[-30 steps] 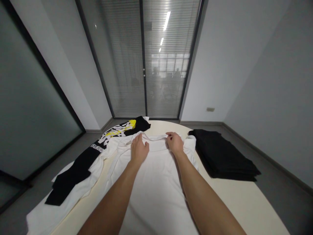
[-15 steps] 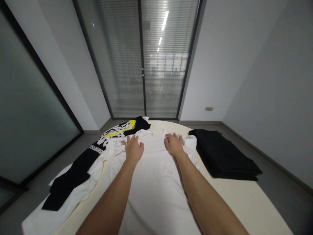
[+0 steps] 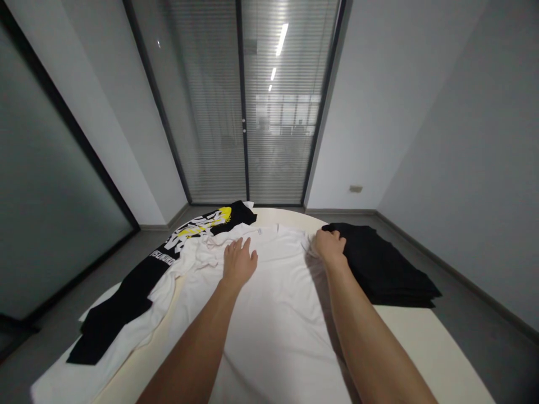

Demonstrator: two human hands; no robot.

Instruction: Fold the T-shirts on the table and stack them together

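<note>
A white T-shirt point(image 3: 273, 303) lies spread flat on a cream table point(image 3: 425, 359) in front of me. My left hand point(image 3: 238, 262) rests open and flat on the shirt near its collar. Out at the shirt's right shoulder, my right hand point(image 3: 330, 247) has its fingers curled and pinches the white fabric of the sleeve, right beside the black pile.
A stack of folded black garments point(image 3: 383, 266) sits at the right of the table. On the left lie a black shirt with white and yellow print point(image 3: 168, 252) and more white cloth point(image 3: 101, 359). Glass doors with blinds point(image 3: 244, 106) stand behind the table.
My right hand has slid from the collar out to the right shoulder and closed on the sleeve. My left hand shifted slightly and stays flat. The collar area now lies smoother.
</note>
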